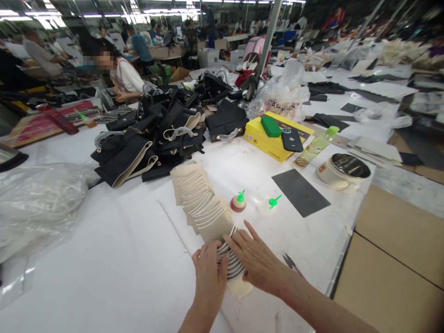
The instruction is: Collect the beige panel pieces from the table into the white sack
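Note:
A row of overlapping beige fabric pieces [203, 208] with curved white cord-like edges runs across the white table towards me. At its near end, several dark-and-white curved strips [236, 268] lie over more beige fabric. My left hand [209, 270] is bent around the left side of these strips, its thumb on top. From the right, my right hand [258, 261] presses its fingertips on the strips' upper end, with one finger raised. What lies under my fingers is partly hidden. Beyond my hands stand a round bottle with a green tip [238, 202] and a clear green-tipped bottle [268, 205].
Black bags [166, 125] are heaped at the back. A yellow box [267, 143] carries a phone [292, 139] and a green block [271, 126]. Right of it are a drink bottle [317, 147], a steel-lined cup [342, 173] and a dark sheet [301, 192]. Thread snips [292, 264] lie near my right forearm.

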The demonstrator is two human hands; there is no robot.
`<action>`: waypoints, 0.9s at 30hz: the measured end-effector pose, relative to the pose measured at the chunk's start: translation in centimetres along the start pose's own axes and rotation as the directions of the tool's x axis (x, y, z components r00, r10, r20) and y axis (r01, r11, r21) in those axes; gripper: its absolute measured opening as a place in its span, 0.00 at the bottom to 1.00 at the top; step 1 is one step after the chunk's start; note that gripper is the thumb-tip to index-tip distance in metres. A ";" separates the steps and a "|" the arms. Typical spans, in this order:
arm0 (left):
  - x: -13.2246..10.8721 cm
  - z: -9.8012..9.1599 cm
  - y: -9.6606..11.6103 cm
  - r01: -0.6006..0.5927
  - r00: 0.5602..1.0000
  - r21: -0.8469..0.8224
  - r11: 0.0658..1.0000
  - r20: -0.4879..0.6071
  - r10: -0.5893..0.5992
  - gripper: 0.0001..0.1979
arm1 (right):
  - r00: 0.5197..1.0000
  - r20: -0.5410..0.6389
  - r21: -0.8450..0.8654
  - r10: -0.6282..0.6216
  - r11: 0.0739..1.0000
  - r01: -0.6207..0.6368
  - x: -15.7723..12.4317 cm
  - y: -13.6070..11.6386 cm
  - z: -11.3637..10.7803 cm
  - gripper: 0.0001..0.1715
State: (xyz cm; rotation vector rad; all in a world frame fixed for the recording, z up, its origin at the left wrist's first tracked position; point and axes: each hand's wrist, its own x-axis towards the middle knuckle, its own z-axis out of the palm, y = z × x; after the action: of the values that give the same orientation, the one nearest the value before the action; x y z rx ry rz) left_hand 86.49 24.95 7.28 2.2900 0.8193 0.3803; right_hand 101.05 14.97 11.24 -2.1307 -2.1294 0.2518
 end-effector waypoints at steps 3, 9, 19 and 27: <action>-1.0 -0.9 0.7 -0.058 0.979 -0.059 0.997 0.190 0.068 0.10 | 1.000 -0.007 -0.019 0.023 1.000 -0.023 -0.6 -0.7 -0.2 0.28; -4.0 -0.5 0.3 -0.122 0.926 -0.036 0.992 0.355 0.127 0.38 | 0.994 -0.003 -0.024 -0.106 0.994 0.105 -2.4 -1.6 1.3 0.27; -5.8 0.6 0.4 -0.222 0.935 -0.039 0.974 0.274 0.224 0.25 | 0.983 0.179 0.076 -0.049 0.996 0.036 -3.7 -2.9 1.2 0.16; -8.6 -1.0 4.8 -0.322 0.885 -0.170 0.931 0.296 0.360 0.33 | 0.836 0.268 0.239 0.478 0.808 -0.539 -17.7 -6.5 -2.5 0.12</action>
State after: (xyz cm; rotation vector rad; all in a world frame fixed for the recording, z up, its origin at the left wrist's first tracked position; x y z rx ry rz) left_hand 81.70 17.08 10.88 2.3016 0.2196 0.1896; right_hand 95.26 -2.59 15.56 -2.5138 -1.4082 0.8165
